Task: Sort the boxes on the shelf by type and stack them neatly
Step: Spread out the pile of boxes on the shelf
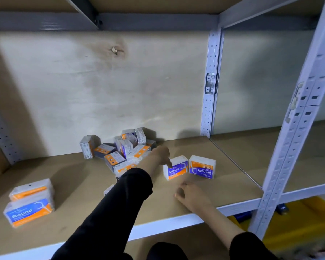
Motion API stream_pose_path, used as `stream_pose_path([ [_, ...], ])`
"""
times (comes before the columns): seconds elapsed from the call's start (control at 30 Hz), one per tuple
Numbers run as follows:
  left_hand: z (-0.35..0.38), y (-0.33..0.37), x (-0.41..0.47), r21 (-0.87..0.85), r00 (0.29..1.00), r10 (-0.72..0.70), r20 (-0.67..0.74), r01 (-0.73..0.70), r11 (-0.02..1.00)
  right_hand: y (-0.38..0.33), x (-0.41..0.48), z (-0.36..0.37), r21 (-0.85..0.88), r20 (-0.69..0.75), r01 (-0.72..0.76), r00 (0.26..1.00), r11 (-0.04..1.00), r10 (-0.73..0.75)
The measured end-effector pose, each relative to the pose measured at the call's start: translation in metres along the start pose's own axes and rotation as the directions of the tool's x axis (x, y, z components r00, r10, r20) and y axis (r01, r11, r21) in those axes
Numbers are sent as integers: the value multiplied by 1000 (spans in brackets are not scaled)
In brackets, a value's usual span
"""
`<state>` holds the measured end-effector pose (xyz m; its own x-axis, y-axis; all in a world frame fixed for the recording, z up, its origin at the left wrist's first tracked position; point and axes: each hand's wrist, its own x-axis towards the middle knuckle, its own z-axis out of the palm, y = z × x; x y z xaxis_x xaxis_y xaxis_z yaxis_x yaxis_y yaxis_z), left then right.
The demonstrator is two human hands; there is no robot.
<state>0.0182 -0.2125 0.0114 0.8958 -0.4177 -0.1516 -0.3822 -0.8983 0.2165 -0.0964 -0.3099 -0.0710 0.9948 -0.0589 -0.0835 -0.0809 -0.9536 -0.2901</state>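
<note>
Bare shelf (79, 177) board shows between the Round boxes (29, 205), stacked near the left front edge, and the pile (124, 151) against the plywood back (101, 81). Right of the pile, two Smooth boxes stand just apart. The left hand (160, 153) lays its thumb on the left Smooth box (176, 170); its fingers are hidden, so a grip cannot be told. The right hand (192, 197), loosely curled and holding nothing, rests near the white rail (176, 221). The right Smooth box (202, 167) sits well short of the grey post (289, 147).

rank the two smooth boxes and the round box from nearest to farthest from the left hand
1. Upright-label smooth box, right at the left hand.
2. Upside-down smooth box, just right of it.
3. Round box, far left, near the front.
</note>
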Motion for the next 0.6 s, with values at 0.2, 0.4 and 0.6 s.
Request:
stream_pose_path([
  [0.2,-22,-21,-36,64,998,34,-53,-31,998,-19,10,-19,37,-4,-57,998,998,58],
  [0.4,-41,-55,-71,138,995,47,-86,-35,990,-51,10,-39,12,60,-2,998,1000,1],
  [0.6,-58,-92,-105,51,991,-26,-134,33,998,-84,9,-53,28,-6,95,996,995,-94],
])
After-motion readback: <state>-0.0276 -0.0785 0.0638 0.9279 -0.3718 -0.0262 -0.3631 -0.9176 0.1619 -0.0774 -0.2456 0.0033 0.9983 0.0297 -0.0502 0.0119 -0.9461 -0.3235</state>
